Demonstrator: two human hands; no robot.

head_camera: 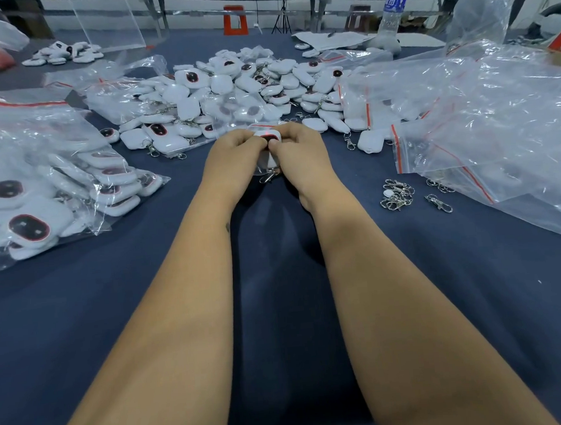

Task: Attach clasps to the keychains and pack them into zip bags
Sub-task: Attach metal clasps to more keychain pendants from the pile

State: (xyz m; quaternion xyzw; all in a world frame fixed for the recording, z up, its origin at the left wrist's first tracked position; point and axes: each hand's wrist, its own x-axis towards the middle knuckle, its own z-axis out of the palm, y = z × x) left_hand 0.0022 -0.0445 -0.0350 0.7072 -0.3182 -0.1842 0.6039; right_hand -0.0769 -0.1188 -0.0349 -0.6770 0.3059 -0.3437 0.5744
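Hands: left hand (235, 149) and right hand (297, 146) are meeting at the table centre, knuckles toward the camera, both working on one item.
Held item: a white keychain (266, 136) with a red-rimmed dark face is sitting between the two hands; a small clear zip bag (262, 167) appears to be wrapping it, judging by the film visible below the fingers.
Finger state: fingers of both hands are curled and pressing together on the keychain's upper edge, thumbs meeting at the middle; the pinch looks suited to pressing a zip strip closed, though the strip itself is hidden.
Clasp: a metal clasp (270, 175) is hanging below the hands, which suggests attachment is done and packing is the step in hand.
Loose stock: the pile of unpacked keychains (230, 89) is lying just beyond the hands, within easy reach.
Finished stock: a large bag of packed keychains (38, 182) is lying at the left.
Spare clasps: a cluster of loose clasps (397, 194) is lying at the right, beside the stack of empty zip bags (482, 125).
Work surface: the dark blue cloth (279, 312) is covering the table.
Risk: film caught in the seal may be leaving the bag part open.
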